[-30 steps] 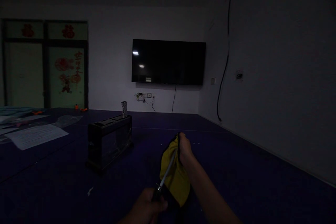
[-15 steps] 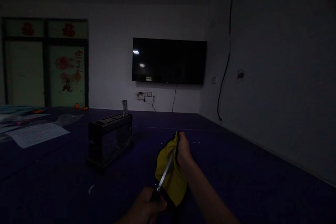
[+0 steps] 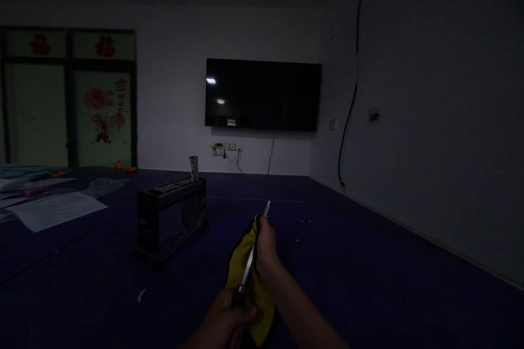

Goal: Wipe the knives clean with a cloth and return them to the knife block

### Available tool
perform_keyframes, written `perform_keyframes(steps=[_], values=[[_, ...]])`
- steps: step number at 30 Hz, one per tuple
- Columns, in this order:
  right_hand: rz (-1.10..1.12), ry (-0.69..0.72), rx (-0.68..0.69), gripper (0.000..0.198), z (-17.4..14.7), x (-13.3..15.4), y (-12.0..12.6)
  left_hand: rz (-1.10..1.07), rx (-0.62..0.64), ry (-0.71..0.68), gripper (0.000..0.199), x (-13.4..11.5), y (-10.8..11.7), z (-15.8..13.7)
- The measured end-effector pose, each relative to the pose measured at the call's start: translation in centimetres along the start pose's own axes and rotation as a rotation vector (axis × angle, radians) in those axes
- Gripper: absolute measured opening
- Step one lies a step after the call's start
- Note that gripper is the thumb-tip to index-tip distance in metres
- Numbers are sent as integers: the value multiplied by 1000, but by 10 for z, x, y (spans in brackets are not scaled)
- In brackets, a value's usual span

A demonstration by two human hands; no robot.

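Observation:
In the dim light my left hand [image 3: 233, 313] is closed around the dark handle of a narrow-bladed knife [image 3: 248, 266], low in the middle of the view. The bright blade slants up and away from me. My right hand [image 3: 267, 248] pinches a yellow cloth [image 3: 238, 267] with a dark edge around the blade. The blade's tip sticks out past the fingers, while the cloth's loose part hangs down toward my left wrist. To the left stands a black slotted knife stand [image 3: 172, 218] with clear sides, and a patterned handle [image 3: 194, 168] rises from its top.
The dark blue surface [image 3: 347, 272] carries small white scraps. Printed sheets [image 3: 57, 210] and clear plastic [image 3: 104, 186] lie at the left, with orange items [image 3: 119, 165] farther back. A television [image 3: 263, 94] hangs on the far wall; a wall runs along the right.
My right hand has slid the cloth down the blade toward me and to the left, baring the tip. My left hand has shifted slightly left with the knife.

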State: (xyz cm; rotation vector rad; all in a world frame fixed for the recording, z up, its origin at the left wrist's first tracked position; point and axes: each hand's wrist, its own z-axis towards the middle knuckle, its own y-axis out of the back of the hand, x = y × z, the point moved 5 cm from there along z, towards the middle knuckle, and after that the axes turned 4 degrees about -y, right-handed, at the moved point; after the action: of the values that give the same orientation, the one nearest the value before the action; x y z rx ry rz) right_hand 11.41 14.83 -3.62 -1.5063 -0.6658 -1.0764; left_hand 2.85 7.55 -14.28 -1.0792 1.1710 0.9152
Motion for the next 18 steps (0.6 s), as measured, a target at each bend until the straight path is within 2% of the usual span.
perform_keyframes(steps=[4, 8, 13, 18], values=[[2, -59, -9, 26, -1, -4, 1, 2, -2, -9, 60, -8, -2, -2], [11, -74, -29, 24, 6, 0, 6, 41, 75, 26, 60, -6, -5, -1], [38, -40, -56, 22, 19, 17, 15, 16, 130, -51, 50, -12, -4, -9], [47, -21, -75, 27, 33, 36, 25, -16, 182, -12, 43, -16, -7, -17]])
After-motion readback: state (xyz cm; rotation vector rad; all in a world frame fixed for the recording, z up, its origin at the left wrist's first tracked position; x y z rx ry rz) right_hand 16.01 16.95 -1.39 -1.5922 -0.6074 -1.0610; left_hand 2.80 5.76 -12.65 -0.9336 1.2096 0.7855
